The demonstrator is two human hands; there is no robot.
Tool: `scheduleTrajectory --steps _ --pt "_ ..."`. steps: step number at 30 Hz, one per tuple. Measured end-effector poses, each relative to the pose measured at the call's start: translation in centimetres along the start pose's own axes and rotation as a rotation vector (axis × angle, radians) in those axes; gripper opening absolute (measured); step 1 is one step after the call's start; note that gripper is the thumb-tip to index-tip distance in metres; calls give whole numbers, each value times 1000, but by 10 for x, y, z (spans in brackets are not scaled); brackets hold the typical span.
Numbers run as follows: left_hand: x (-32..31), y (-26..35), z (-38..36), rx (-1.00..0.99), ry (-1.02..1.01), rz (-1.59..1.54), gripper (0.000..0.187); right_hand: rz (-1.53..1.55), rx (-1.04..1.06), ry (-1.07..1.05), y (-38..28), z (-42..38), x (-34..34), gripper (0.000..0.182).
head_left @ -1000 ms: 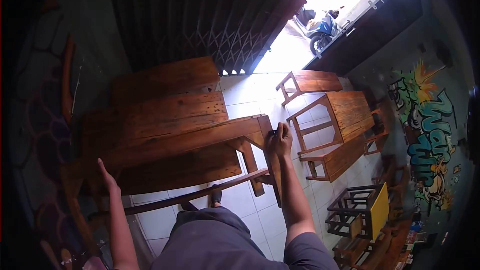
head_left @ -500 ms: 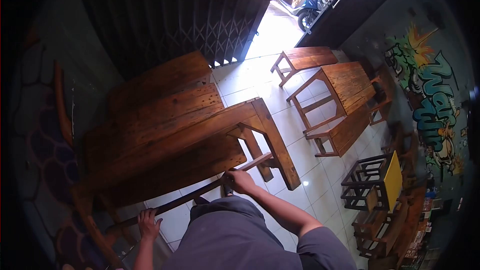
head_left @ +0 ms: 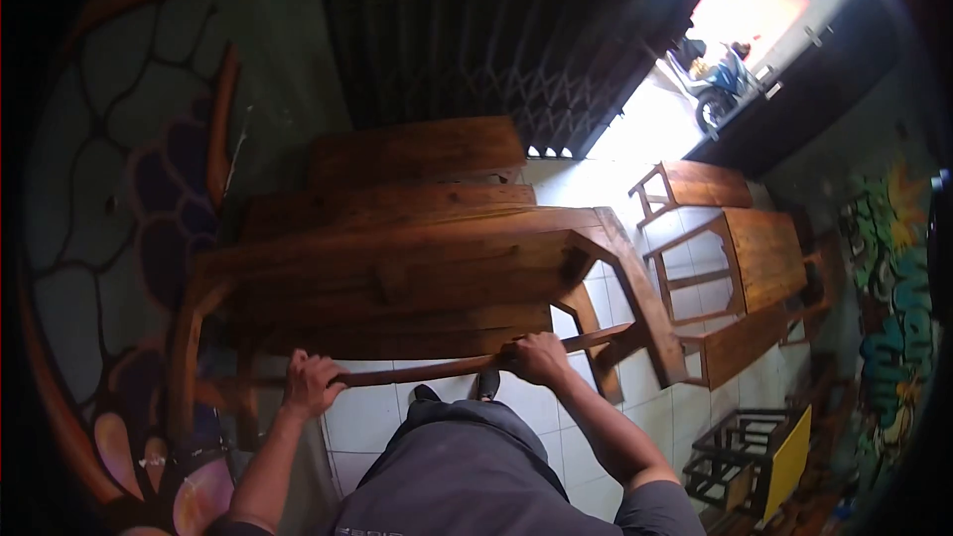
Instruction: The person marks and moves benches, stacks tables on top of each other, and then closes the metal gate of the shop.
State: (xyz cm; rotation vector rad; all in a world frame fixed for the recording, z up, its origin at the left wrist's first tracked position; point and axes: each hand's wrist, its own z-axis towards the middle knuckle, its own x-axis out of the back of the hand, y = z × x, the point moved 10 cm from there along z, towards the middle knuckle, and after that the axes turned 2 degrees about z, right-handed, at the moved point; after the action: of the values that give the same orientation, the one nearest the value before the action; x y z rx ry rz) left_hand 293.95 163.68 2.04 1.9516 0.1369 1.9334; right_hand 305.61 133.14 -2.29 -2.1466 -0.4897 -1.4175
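Left hand (head_left: 314,385) and right hand (head_left: 539,358) apparently wrap fingers (head_left: 301,365) closed round one crossbar (head_left: 427,373) of one tilted table (head_left: 447,273).

Scooter (head_left: 733,74) o/s; blk gate (head_left: 476,30); yel-top tbl (head_left: 789,462), graffiti (head_left: 898,308) R.

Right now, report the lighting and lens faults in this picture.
Head view: glare washes out the doorway floor; head view: the folding gate sinks into shadow; head view: the graffiti at right looks blurred; head view: the wide lens bends the scene and the corners go black, though the wooden bar stays readable.
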Motion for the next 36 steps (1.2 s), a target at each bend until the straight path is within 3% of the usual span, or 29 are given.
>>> scheduleTrajectory --steps 2,4,6,8,9,10,12,13,17,19,20,21,22,24,28,29,30,34,36 --pt "25 -1 19 30 2 -6 19 47 78 109 0 9 32 24" --pt "37 -10 33 29 54 13 24 7 20 55 1 21 56 27" --pt "45 -6 47 -6 99 23 29 46 34 184 4 34 73 32" --pt "64 -4 58 49 225 51 47 0 38 376 2 42 95 39" --pt "64 -3 64 88 183 52 62 10 53 452 -2 42 107 44" --pt "58 -2 74 61 182 41 62 25 -31 463 1 48 107 47" --pt "59 -25 90 144 363 184 63 36 -122 486 10 72 101 51" --pt "58 -35 104 182 357 154 56 37 -161 511 20 90 95 46" --pt "46 -76 146 109 415 189 55 41 -209 598 45 147 99 32" --pt "44 -90 158 21 477 86 56 47 -156 573 42 153 114 31" --pt "35 -99 162 -11 455 89 56 115 -30 597 40 160 115 29" --pt "36 -102 164 12 417 86 56 85 -11 525 32 161 118 37" --pt "34 -108 163 8 438 89 56 103 3 630 26 149 125 43" --pt "35 -112 161 38 377 115 58 61 -52 491 24 153 119 49" --pt "32 -108 146 51 267 153 59 -19 -10 391 3 140 112 28" --pt "22 -116 144 87 206 195 61 -12 13 459 5 141 103 31" --pt "13 -128 141 137 164 219 64 -42 10 368 4 146 93 32" --pt "24 -129 116 157 139 205 64 28 36 403 -31 124 98 27" --pt "29 -125 103 142 125 153 62 -32 -90 244 -30 121 86 31"
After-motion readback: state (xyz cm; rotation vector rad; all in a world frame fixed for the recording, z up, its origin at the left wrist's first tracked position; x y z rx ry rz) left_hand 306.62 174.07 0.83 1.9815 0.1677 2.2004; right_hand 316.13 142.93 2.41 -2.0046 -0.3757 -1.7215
